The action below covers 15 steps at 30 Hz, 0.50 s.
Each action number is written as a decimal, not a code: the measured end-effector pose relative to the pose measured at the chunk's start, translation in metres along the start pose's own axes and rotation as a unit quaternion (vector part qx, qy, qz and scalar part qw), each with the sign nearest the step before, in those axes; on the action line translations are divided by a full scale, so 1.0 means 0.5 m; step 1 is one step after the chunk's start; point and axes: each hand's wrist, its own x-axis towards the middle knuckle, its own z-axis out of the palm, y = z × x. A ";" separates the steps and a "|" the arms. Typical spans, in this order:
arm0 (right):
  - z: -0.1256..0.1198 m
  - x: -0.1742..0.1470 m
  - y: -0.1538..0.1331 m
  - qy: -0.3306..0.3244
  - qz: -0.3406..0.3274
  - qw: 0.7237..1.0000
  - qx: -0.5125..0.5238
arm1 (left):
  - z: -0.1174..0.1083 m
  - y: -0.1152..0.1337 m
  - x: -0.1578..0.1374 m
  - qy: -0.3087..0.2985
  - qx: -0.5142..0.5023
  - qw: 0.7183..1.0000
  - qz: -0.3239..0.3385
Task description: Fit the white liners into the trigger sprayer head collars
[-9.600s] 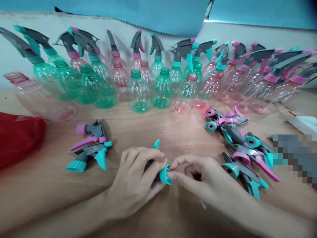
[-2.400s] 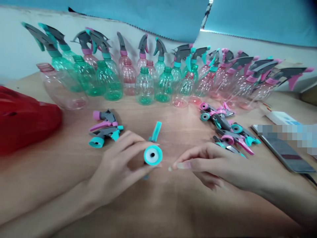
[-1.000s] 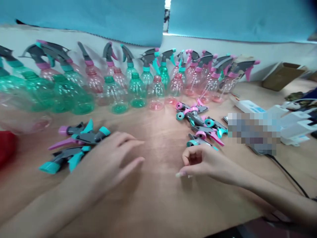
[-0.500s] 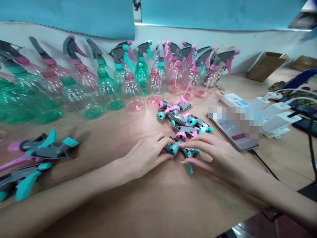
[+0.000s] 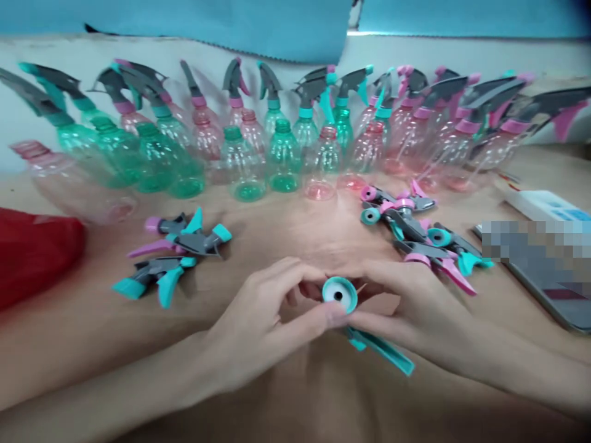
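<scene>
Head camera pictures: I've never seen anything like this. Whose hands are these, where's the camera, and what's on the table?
No machine here: these are a person's own left hand and right hand. Every picture comes from one camera worn on their head, looking forward and down. Both hands hold a turquoise-and-gray spray head, its round collar facing us. On the table, more spray heads lie loose, left and right. Behind them are green and pink see-through bottles, some topped with sprayers, some open-necked.

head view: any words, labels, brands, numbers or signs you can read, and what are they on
No text can be read.
Phone: screen partly pixelated, the rest too blurred.
White box: blue patches, too blurred.
Held spray head and bottles: no readable marks.
</scene>
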 end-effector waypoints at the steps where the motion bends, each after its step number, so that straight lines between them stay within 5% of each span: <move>1: 0.013 0.015 -0.007 -0.006 0.013 0.999 0.040 | -0.013 -0.009 -0.017 0.019 0.016 1.000 0.007; 5: 0.058 0.074 -0.021 -0.028 0.026 0.989 0.140 | -0.051 -0.058 -0.069 0.124 0.119 0.985 0.024; 8: 0.083 0.111 -0.031 -0.091 0.000 0.983 0.161 | -0.064 -0.093 -0.092 0.136 0.097 0.986 0.002; 11: 0.099 0.138 -0.040 -0.126 -0.059 0.987 0.084 | -0.068 -0.114 -0.105 0.115 0.042 0.992 -0.019; 15: 0.102 0.157 -0.046 -0.059 -0.135 0.989 -0.032 | -0.073 -0.121 -0.108 0.133 0.014 0.990 -0.044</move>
